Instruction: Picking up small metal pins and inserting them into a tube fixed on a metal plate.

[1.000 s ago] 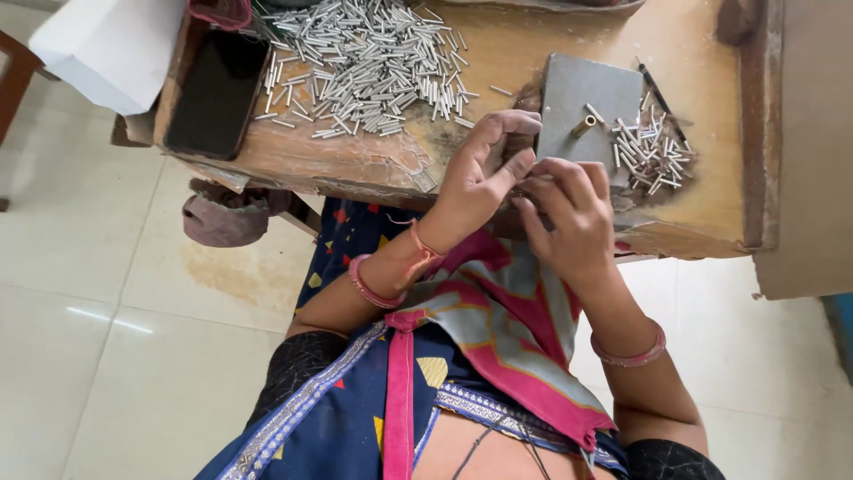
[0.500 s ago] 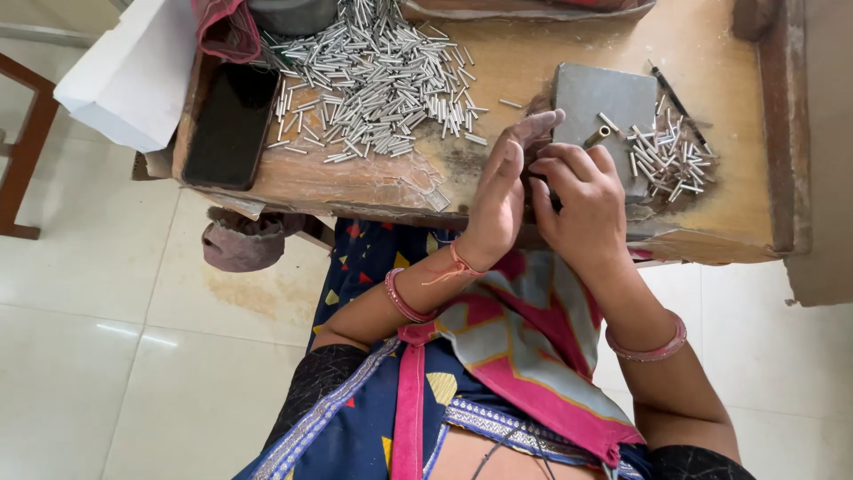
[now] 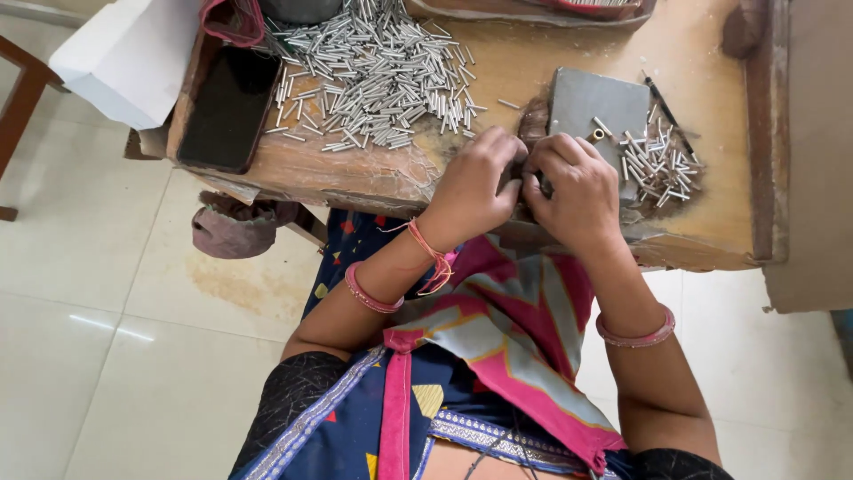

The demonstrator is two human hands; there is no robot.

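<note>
Where the worn wooden table (image 3: 711,191) meets its front edge, the left hand (image 3: 475,182) and right hand (image 3: 573,187) are pressed together, fingers curled shut; whatever is pinched between them cannot be told. Just behind the hands a grey metal block (image 3: 600,107) is set, with a small heap of metal pins (image 3: 662,164) beside it. A larger pile of pins (image 3: 373,76) is spread at the far left, next to a black phone (image 3: 229,111). Pale floor tiles (image 3: 89,293) are seen below.
</note>
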